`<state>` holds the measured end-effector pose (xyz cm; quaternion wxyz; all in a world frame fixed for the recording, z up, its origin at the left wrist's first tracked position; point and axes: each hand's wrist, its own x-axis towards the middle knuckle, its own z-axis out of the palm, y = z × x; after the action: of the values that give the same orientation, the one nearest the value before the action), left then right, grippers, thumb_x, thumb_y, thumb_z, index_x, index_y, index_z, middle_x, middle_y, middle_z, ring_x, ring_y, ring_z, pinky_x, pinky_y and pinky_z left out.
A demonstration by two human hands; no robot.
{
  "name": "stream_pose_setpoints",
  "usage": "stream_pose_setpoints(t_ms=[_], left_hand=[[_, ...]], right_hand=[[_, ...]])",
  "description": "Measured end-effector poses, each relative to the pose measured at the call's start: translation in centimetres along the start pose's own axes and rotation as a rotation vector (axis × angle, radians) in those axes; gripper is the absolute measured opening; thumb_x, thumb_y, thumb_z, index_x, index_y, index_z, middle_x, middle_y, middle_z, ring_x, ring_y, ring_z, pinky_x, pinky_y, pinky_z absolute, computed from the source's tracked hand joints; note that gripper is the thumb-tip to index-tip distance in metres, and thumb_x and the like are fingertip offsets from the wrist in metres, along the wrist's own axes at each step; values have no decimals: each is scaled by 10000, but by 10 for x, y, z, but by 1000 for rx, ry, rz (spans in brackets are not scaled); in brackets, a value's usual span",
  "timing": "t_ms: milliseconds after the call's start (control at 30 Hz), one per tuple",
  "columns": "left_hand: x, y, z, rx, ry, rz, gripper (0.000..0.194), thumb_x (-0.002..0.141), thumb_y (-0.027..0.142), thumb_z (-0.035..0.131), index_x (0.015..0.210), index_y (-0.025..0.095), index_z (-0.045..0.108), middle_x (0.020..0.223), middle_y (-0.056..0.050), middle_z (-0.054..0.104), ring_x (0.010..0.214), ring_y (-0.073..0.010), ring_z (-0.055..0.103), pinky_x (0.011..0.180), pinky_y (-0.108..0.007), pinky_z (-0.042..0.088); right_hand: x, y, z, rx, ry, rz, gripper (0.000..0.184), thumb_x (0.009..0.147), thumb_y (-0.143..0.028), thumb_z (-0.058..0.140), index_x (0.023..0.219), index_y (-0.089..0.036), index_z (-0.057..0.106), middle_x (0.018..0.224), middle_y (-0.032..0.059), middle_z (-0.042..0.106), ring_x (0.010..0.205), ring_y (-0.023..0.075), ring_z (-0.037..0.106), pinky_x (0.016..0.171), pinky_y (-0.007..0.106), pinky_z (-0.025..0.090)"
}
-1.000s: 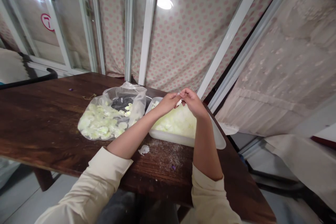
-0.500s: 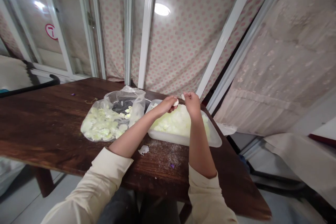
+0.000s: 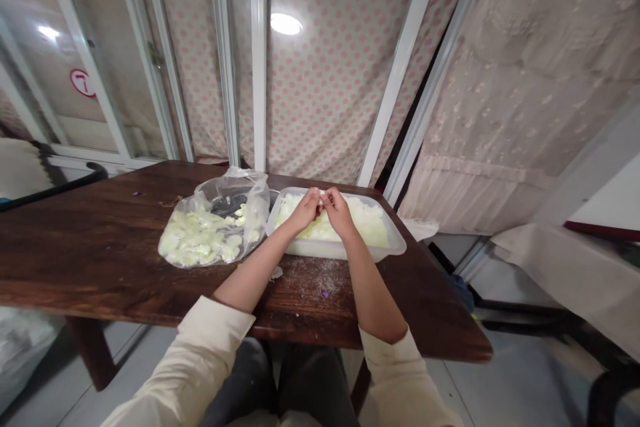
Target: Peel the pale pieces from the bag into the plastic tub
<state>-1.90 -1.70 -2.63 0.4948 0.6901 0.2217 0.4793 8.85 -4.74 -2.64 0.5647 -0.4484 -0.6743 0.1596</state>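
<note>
Small white scrap (image 3: 321, 195) pinched at fingertips, left hand (image 3: 304, 211) and right hand (image 3: 340, 213) both nearly closed on it, just above plastic tub (image 3: 320, 248) of pale green shreds (image 3: 350, 223). Clear bag (image 3: 245, 190) of more shreds left of hands, on dark wooden worktop (image 3: 100, 260).

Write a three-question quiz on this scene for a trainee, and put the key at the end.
1. True or false: the left hand and right hand meet above the clear plastic tub.
2. Multiple choice: what lies inside the clear plastic bag?
A) pale green pieces
B) whole tomatoes
C) metal spoons
3. Fill in the missing word: the tabletop under the tub and bag is dark ____.

Key: 1 true; 2 A; 3 wood.
</note>
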Motion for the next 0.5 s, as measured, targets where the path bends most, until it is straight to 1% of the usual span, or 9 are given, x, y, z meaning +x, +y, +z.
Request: stream_pose_setpoints(t_ms=[67, 167, 233, 300, 400, 500], left_hand=[[-1, -2, 0, -1, -22, -27, 348, 851, 503, 275, 738, 180, 338, 545, 58, 383, 425, -43, 334, 424, -174, 275], [-1, -3, -2, -17, -20, -56, 299, 832, 456, 385, 735, 174, 364, 539, 55, 407, 415, -43, 370, 415, -171, 288], [-1, -3, -4, -43, -8, -79, 278, 801, 425, 462, 728, 167, 388, 548, 45, 438, 416, -43, 401, 410, -168, 300], [-1, -4, -5, -89, -17, -116, 276, 778, 413, 501, 719, 161, 405, 557, 34, 464, 416, -43, 417, 405, -166, 305], [0, -5, -6, -164, -52, -169, 271, 761, 412, 514, 723, 165, 409, 548, 34, 465, 409, -46, 421, 387, -161, 288], [0, -6, -5, -206, -65, -170, 259, 749, 406, 513, 722, 168, 414, 519, 40, 447, 392, -59, 428, 369, -169, 275]], right_hand=[[2, 5, -1, 25, -11, -3, 232, 825, -428, 375, 730, -216, 377, 610, -45, 460, 593, 110, 489, 611, 230, 397], [3, 8, -3, -3, 21, -21, 223, 821, -396, 381, 699, -210, 389, 614, -41, 437, 590, 106, 456, 594, 221, 371], [2, 8, -3, -53, 50, -29, 219, 823, -376, 372, 685, -207, 391, 611, -39, 423, 590, 106, 437, 586, 219, 352], [0, 6, -3, -125, 78, -39, 227, 833, -359, 349, 670, -206, 387, 595, -38, 412, 582, 109, 423, 579, 220, 333], [-5, 2, 0, -246, 118, -56, 246, 850, -342, 320, 653, -207, 379, 571, -35, 416, 561, 113, 417, 563, 225, 304], [-9, -2, 3, -320, 122, -37, 248, 863, -347, 300, 678, -213, 395, 561, -32, 458, 543, 120, 437, 549, 230, 291]])
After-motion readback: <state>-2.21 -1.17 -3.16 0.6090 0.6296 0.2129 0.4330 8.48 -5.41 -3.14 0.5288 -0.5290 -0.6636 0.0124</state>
